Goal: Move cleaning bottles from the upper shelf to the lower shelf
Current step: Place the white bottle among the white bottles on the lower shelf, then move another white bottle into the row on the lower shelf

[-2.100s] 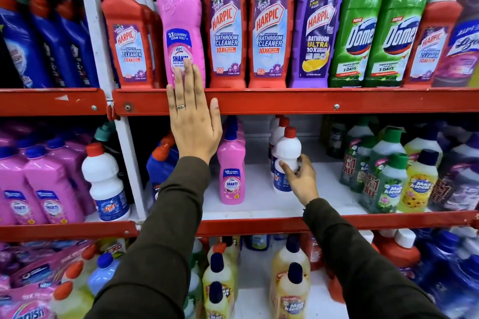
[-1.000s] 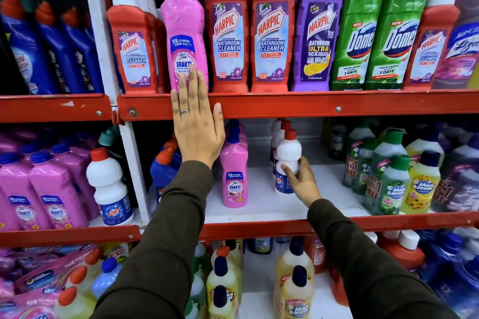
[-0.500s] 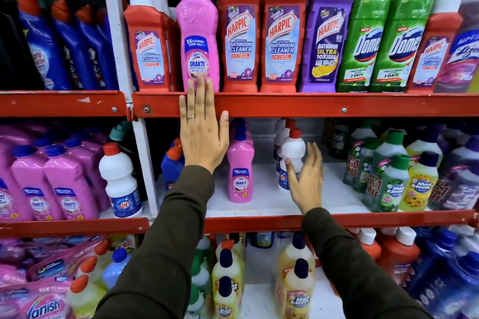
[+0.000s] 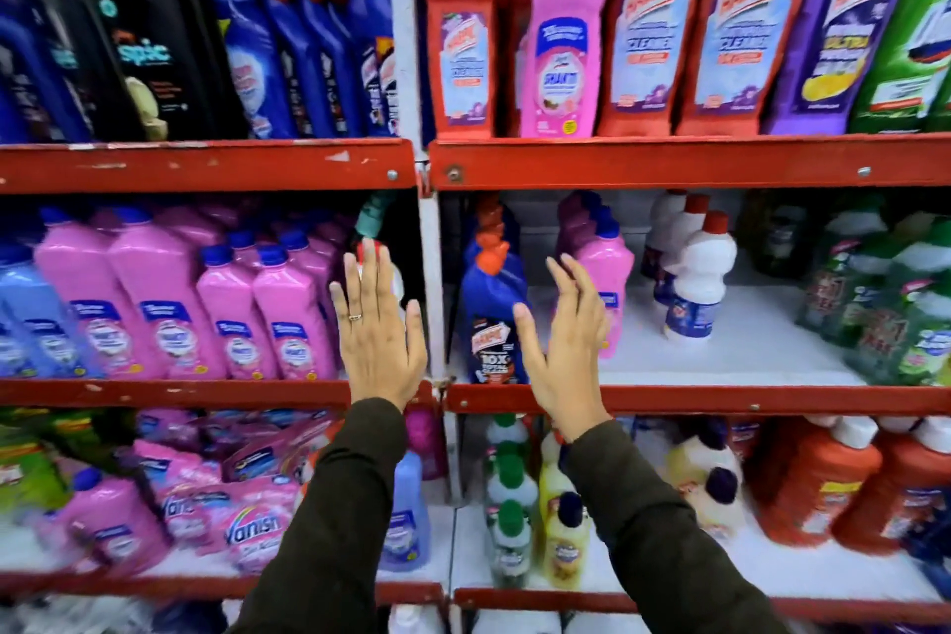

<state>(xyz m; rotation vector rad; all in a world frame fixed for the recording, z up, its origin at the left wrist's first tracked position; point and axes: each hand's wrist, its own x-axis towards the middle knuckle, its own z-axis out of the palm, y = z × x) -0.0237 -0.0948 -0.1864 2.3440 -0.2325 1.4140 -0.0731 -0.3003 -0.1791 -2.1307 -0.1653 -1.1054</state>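
Note:
A tall pink bottle (image 4: 563, 26) stands on the upper shelf (image 4: 669, 161) among red Harpic bottles (image 4: 653, 21). On the lower shelf (image 4: 720, 399) stand another pink bottle (image 4: 612, 273), a blue bottle with an orange cap (image 4: 489, 319) and white bottles with red caps (image 4: 702, 273). My left hand (image 4: 378, 335) is raised flat, fingers apart, in front of the white shelf post. My right hand (image 4: 563, 345) is also raised and empty, in front of the blue and pink bottles. Both hands hold nothing.
The left bay holds dark blue bottles (image 4: 288, 46) above and several pink bottles (image 4: 170, 299) below. Green bottles (image 4: 885, 304) crowd the lower shelf's right end. A white post (image 4: 429, 273) divides the bays. The bottom shelf carries yellow, red and Vanish packs.
The view has swung left and closer. My left hand dropped from the upper shelf edge to the lower shelf level. My right hand left the white bottle and moved left, open.

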